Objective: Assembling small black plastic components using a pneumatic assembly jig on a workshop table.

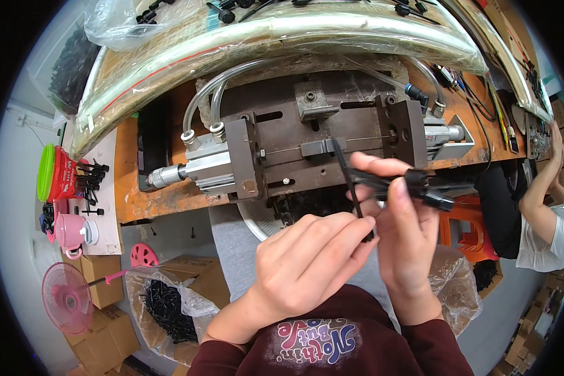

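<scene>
My left hand (pixel 313 260) is closed in a pinch on the lower end of a thin black plastic stem (pixel 346 166), which slants up toward the metal fixture. Close beside it, my right hand (pixel 410 235) grips several black plastic stemmed parts (pixel 433 195), their thick round ends pointing right. Both hands are in front of a brown metal fixture (pixel 338 166). At its middle sits a small grey metal block (pixel 318 148), with a bolted bracket (pixel 313 103) behind it. Exactly how the fingers meet the stems is partly hidden.
Air cylinders (pixel 210 166) with clear hoses (pixel 197 94) flank the fixture on an orange bench (pixel 131 194). A plastic-wrapped shelf (pixel 282 37) arches behind. Left are a red tub (pixel 66 172) and pink fan (pixel 67 297); below, a bag of black parts (pixel 169 310). Another person's arm (pixel 545 182) is at right.
</scene>
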The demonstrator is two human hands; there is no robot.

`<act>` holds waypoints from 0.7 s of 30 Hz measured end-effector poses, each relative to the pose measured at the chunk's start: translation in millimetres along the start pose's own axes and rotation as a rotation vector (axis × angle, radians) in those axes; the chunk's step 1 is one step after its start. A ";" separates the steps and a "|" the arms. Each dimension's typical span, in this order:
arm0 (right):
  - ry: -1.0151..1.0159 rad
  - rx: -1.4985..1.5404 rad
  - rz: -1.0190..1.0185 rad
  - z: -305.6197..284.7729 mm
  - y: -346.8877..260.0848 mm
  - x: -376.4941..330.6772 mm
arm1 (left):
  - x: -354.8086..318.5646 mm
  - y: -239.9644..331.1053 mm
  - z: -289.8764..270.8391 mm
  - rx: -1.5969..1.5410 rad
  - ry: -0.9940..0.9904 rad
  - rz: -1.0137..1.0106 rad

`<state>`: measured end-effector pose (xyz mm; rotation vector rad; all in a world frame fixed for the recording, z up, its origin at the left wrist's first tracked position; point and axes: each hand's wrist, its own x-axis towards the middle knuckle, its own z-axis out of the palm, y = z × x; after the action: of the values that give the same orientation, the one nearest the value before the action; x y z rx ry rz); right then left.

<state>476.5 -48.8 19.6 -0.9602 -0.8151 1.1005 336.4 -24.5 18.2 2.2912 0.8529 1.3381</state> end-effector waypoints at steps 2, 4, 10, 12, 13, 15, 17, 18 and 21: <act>0.109 -0.028 -0.057 -7.0 -1.2 2.1 | -2.1 -0.2 -7.4 -0.039 -0.012 -0.058; 0.141 0.001 -0.092 -13.6 -6.7 1.1 | -1.4 -4.7 -9.3 0.010 -0.020 -0.066; 0.076 -0.218 -0.222 -16.0 -13.2 -2.1 | 2.2 -20.3 0.9 0.190 -0.124 -0.056; 0.091 -0.253 -0.241 -13.0 -17.7 -4.5 | -0.9 -25.5 6.4 0.272 -0.155 -0.010; 0.100 -0.271 -0.251 -11.9 -19.8 -5.7 | -1.0 -27.7 8.3 0.311 -0.172 0.015; 0.136 -0.245 -0.284 -11.8 -20.4 -6.7 | 3.2 -28.0 7.0 0.345 -0.190 0.023; 0.137 -0.247 -0.363 -13.4 -17.8 -5.5 | 6.5 -29.8 5.5 0.361 -0.198 0.027; 0.127 -0.254 -0.373 -15.3 -17.8 -5.8 | 8.0 -31.6 4.7 0.360 -0.199 0.029; 0.074 -0.306 -0.396 -19.0 -17.0 -6.2 | 8.3 -30.0 3.6 0.340 -0.200 -0.011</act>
<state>497.9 -61.5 27.8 -1.0300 -1.0786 0.6056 333.1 3.7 4.8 2.6153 1.0906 0.9979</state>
